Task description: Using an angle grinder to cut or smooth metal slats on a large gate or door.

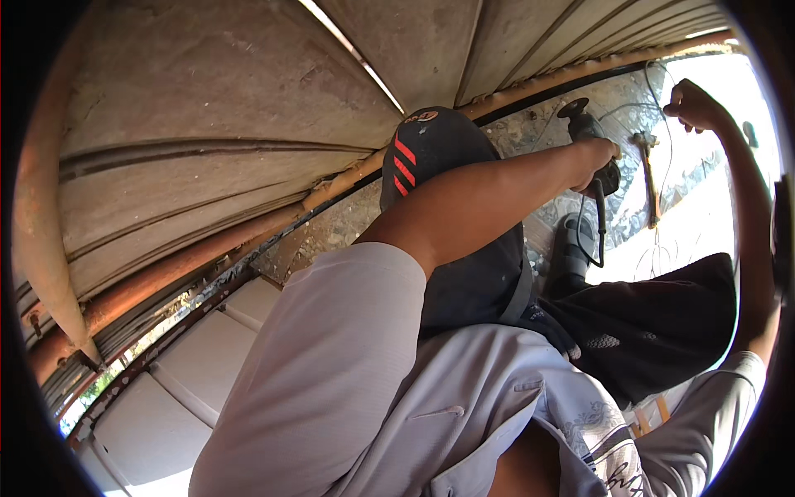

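My left arm reaches across my bent leg, and my left hand (pixel 593 161) is closed around the body of an angle grinder (pixel 586 127). The grinder's round disc (pixel 573 108) points away from me, toward the metal sheeting. From its rear end a black cord (pixel 601 219) hangs down and loops near my sandalled foot (pixel 574 236). My right hand (pixel 694 106) is raised at the far right, its fingers curled into a fist. Whether anything is inside that fist is hidden. Between the two hands lies a hammer-shaped tool (pixel 650 178) with a brownish handle.
Ribbed metal sheeting (pixel 232 74) rises ahead and to the left, with a rusty orange pipe (pixel 178 282) along its lower edge. White panels (pixel 186 364) stand at lower left. Thin cables (pixel 658 95) trail over the rough, sunlit ground. My dark-trousered knee (pixel 443 149) has red stripes.
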The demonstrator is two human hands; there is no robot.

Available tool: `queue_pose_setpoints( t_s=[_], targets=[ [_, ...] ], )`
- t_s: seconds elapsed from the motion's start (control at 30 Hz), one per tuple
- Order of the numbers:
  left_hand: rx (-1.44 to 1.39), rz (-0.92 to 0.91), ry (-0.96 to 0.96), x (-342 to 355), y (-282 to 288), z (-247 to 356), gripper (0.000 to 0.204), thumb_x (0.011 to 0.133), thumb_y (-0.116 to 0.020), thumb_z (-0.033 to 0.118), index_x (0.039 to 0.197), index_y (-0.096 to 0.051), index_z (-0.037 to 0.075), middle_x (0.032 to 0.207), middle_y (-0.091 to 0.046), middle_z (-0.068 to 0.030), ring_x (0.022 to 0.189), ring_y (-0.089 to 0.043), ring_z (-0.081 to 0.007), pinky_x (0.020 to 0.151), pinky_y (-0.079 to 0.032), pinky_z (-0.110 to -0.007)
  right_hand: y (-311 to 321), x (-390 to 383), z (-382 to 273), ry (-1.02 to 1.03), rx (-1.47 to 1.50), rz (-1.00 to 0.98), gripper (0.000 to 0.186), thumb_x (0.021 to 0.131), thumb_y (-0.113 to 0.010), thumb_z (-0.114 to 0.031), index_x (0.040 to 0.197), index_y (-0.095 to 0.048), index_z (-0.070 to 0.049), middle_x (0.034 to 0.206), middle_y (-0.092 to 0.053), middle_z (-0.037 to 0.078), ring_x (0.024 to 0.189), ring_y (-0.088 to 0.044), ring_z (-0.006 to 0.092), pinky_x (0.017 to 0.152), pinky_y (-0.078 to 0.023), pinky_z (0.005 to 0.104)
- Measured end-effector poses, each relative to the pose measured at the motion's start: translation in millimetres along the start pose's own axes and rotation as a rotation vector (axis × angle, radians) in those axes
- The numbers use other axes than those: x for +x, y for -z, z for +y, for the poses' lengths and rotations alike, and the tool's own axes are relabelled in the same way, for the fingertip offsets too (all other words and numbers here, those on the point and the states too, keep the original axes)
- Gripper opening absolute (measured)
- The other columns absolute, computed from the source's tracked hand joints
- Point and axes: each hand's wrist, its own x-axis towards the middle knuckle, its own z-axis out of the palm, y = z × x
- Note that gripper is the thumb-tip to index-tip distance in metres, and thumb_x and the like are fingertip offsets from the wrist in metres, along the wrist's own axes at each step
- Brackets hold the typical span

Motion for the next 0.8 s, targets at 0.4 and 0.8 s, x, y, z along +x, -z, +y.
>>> queue_pose_setpoints(
  t_s=[0.4, 0.8],
  targets=[
    [0.428, 0.621, -0.423, 14.0, -23.0, -13.3, 0.063, 0.081, -0.073, 0.033, 0.129, -0.058, -0.004, 0.11, -0.069, -0.0206, 0.095, -0.07, -0.0325, 0.082, -0.058, -0.043, -198.1, 34.4, -25.0, -0.205, 1.696, -0.691, 0.077, 0.093, -0.046, -0.071, 0.133, -0.055, -0.006, 0.103, -0.07, 0.016, 0.098, -0.069, 0.0317, 0.083, -0.054, 0.054],
    [0.937, 0.233, -0.381, -15.9, 32.8, 3.4, 0.083, 0.077, -0.075, 0.035, 0.138, -0.047, -0.013, 0.122, -0.064, -0.0288, 0.11, -0.068, -0.0357, 0.092, -0.055, -0.037, -280.3, 89.1, -65.9, 0.134, 2.438, -0.267, 0.051, 0.093, -0.064, -0.036, 0.127, -0.057, 0.001, 0.117, -0.068, 0.018, 0.103, -0.066, 0.0337, 0.094, -0.052, 0.0428]
  ],
)
